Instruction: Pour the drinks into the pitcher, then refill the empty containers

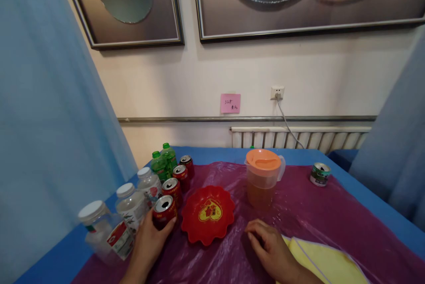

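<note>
My left hand (150,240) is wrapped around the nearest red drink can (165,213), thumb on its near right side. This can stands upright with its top opened, at the front of a row of several similar cans, among them a second red can (171,188). To its right lies a red scalloped plate (191,213) with a yellow heart design. My right hand (270,248) rests on the purple plastic sheet (229,257), fingers curled in and nothing visible in them. Beside it is a folded yellow cloth (322,257). An orange-lidded pitcher (262,182) holding amber liquid stands beyond it.
On the left stand clear jars with white lids, including a large jar (106,235), and two green bottles (161,166). A green-and-white can (320,174) sits far right. Blue cloth (212,153) covers the table; a radiator (299,138) is behind it.
</note>
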Tool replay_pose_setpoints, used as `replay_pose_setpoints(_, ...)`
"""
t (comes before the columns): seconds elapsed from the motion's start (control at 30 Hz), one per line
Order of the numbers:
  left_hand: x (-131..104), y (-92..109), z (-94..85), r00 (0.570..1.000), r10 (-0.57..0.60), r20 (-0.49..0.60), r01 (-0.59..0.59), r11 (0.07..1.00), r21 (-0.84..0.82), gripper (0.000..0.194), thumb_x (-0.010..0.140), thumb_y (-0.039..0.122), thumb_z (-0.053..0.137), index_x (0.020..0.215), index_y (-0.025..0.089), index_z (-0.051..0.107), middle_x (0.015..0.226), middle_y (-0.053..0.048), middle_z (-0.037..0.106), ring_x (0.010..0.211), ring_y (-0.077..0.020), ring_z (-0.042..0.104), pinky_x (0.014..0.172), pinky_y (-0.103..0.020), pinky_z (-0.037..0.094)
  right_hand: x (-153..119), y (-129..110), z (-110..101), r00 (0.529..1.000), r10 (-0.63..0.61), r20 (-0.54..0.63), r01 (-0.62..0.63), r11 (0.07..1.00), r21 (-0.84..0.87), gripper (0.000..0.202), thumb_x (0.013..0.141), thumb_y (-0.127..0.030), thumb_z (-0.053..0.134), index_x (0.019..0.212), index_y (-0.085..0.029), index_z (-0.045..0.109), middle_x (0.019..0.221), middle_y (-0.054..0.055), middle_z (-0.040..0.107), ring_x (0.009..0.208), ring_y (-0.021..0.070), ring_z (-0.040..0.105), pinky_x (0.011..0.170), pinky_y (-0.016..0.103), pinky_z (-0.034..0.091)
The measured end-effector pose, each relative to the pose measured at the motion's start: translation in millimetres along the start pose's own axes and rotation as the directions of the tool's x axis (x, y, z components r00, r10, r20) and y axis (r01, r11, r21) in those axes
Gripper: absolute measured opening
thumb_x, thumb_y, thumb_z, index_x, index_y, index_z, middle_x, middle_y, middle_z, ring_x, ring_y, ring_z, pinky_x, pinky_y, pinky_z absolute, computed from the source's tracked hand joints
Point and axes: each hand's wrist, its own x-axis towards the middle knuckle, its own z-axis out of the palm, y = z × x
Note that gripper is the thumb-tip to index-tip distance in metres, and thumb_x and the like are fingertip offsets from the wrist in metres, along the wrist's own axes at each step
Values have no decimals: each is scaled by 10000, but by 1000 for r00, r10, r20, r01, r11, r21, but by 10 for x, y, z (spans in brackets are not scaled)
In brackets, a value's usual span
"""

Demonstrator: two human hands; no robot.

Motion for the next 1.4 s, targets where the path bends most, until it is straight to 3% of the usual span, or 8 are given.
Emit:
replay_pose_setpoints(0.13,-91,105,-53,996,-50,73,52,998,-30,850,589,711,685,1218,153,564,1200,-219,707,1096,-427,686,943,-546,541,108,-17,36,969,242,-56,-237,968,80,162,945,-255,526,1012,-227,672,988,63,741,924,211,707,840,313,515)
replay_pose_setpoints(0.2,-177,143,-59,996,-68,59,71,995,-66,887,584,727,705,1252,168,533,1177,-200,719,1066,-412,702,902,-522,562,273,-43,88,883,468,25,-465,870,165,135,943,-286,545,982,-212,650,951,67,749,767,195,718,682,288,534)
replay_pose_setpoints(0.27,-265,153,-44,996,-78,36,81,992,-92,920,568,741,711,1256,159,527,1176,-207,715,1060,-410,704,891,-511,566,496,-82,167,748,641,172,-663,719,208,172,966,-335,521,898,-200,603,832,60,742,515,159,651,449,245,452)
replay_pose_setpoints(0.47,-362,101,37,993,-119,-26,116,990,-81,1000,558,770,663,1301,115,519,1232,-249,676,1096,-435,681,902,-525,559,1017,-198,463,626,731,270,-779,579,240,196,942,-264,589,765,-202,534,480,-25,614,333,111,538,328,162,329)
replay_pose_setpoints(0.67,-342,115,54,998,-69,-2,69,997,-42,891,622,732,625,1298,155,551,1251,-208,692,1092,-414,689,888,-499,567,1006,-243,426,619,766,175,-780,573,251,298,849,0,477,635,-208,480,395,-83,512,288,73,467,308,149,280)
replay_pose_setpoints(0.9,-333,112,39,995,-99,16,100,994,-48,856,614,697,669,1280,169,569,1151,-160,743,1014,-395,720,840,-475,587,618,-62,48,644,765,31,-742,614,268,232,879,-58,487,749,-241,429,402,-132,513,270,73,449,285,155,227)
replay_pose_setpoints(1.17,-317,159,-31,992,-105,71,109,992,-63,903,614,733,645,1299,152,559,1226,-198,700,1101,-426,682,953,-536,536,502,123,87,620,784,44,-756,580,303,197,939,-96,434,810,-244,410,407,-134,514,284,86,483,286,155,251)
replay_pose_setpoints(1.4,-337,778,-210,999,-35,6,35,969,-244,825,560,675,743,1241,228,614,1156,-81,748,1065,-382,700,950,-509,563,710,152,190,622,782,35,-742,574,347,169,916,-166,508,830,-255,394,418,-122,534,308,112,520,313,152,291)
